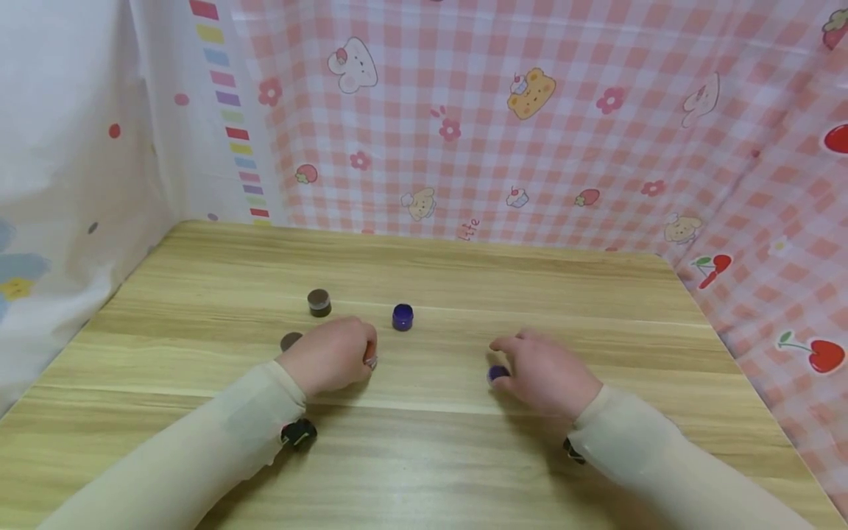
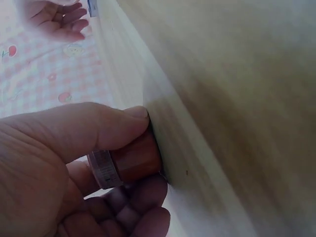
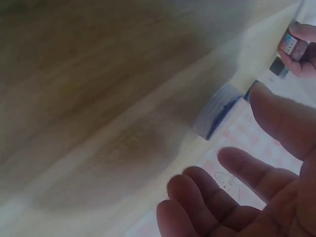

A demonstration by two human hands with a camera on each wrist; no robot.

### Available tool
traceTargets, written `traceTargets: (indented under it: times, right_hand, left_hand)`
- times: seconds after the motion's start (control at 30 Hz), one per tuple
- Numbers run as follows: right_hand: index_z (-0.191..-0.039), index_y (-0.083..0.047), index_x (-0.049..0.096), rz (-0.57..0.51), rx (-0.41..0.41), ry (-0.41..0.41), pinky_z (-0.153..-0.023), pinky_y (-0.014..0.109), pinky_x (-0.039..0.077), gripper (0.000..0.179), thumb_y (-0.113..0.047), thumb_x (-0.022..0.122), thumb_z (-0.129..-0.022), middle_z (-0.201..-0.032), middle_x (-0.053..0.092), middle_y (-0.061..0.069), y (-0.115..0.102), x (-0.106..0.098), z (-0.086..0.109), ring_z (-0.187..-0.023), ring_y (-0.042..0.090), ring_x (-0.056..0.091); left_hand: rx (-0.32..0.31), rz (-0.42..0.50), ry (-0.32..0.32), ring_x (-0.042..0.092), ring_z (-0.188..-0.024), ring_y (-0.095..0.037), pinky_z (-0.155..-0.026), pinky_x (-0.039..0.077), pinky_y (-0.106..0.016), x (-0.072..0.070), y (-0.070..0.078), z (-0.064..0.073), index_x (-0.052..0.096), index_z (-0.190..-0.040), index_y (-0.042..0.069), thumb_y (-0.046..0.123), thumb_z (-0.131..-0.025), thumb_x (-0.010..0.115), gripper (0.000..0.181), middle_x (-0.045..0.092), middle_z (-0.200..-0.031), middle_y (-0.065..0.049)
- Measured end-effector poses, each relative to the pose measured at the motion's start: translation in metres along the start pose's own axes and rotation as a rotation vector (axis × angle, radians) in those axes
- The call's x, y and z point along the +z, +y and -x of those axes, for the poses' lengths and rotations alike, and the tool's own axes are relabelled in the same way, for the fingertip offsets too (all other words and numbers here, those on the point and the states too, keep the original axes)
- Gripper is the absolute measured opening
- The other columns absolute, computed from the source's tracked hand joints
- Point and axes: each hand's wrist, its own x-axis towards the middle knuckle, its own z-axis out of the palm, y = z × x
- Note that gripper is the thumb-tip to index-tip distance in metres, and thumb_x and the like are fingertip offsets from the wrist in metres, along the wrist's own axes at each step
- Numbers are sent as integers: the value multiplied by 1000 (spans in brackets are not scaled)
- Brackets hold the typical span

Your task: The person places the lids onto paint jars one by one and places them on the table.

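My left hand [image 1: 334, 355] grips a small paint jar with a clear lid, filled with reddish-brown paint [image 2: 137, 159]. In the left wrist view its base is at the tabletop, between thumb and fingers. My right hand [image 1: 546, 374] is spread, fingers relaxed, beside a round clear lid [image 3: 218, 111] stained purple-blue inside. That lid stands out from the tabletop in the right wrist view, apart from the fingertips. Between the hands, farther back, sits a purple paint jar [image 1: 403, 317], seemingly without its lid.
A dark brown jar [image 1: 319, 302] stands behind my left hand. Another round brown-topped item [image 1: 291, 341] is partly hidden by that hand. The wooden table [image 1: 424, 471] meets a pink checked cloth [image 1: 464, 162] at the back and right, and a whitish cloth at the left.
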Motion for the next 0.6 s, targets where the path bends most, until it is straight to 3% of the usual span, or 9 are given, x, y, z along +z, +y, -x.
traceTargets:
  times: [0.2, 0.33, 0.47, 0.53, 0.6]
  right_hand:
    - [-129, -12, 69, -6, 0, -41, -83, 41, 55, 45, -27, 84, -90, -109, 71, 6, 4, 5, -5, -86, 16, 58]
    - [-117, -12, 72, -10, -21, -43, -87, 43, 57, 28, -22, 81, -92, -103, 72, 4, 4, 6, -7, -90, 17, 63]
    - [-107, -12, 74, -7, -47, -32, -89, 44, 58, 16, -17, 79, -92, -98, 73, 3, 6, 8, -9, -92, 18, 68]
    - [-102, -12, 75, -6, -56, -27, -88, 43, 58, 12, -14, 78, -91, -96, 74, 2, 5, 8, -10, -90, 17, 68]
    - [-98, -12, 74, -4, -63, -23, -86, 41, 58, 9, -12, 78, -90, -93, 74, 1, 5, 8, -11, -87, 15, 67]
  left_hand:
    - [-14, 10, -33, 56, -78, -19, -74, 47, -34, -1, -2, -2, 63, -85, 15, 13, -87, 79, 16, 62, -85, -1]
    - [-40, 68, -67, 57, -77, -17, -72, 47, -34, -4, -1, -3, 62, -90, 15, 32, -86, 86, 29, 63, -87, 1]
    - [-65, 113, -69, 62, -84, -16, -84, 55, -40, -11, 1, -7, 64, -125, 7, 52, -91, 79, 58, 67, -94, 1]
    - [-65, 115, -72, 65, -87, -17, -95, 54, -43, -16, 4, -12, 55, -143, 3, 55, -94, 74, 73, 71, -91, 0]
    - [-71, 103, -68, 66, -88, -17, -102, 52, -44, -20, 5, -17, 49, -151, 2, 54, -97, 71, 78, 71, -89, -2]
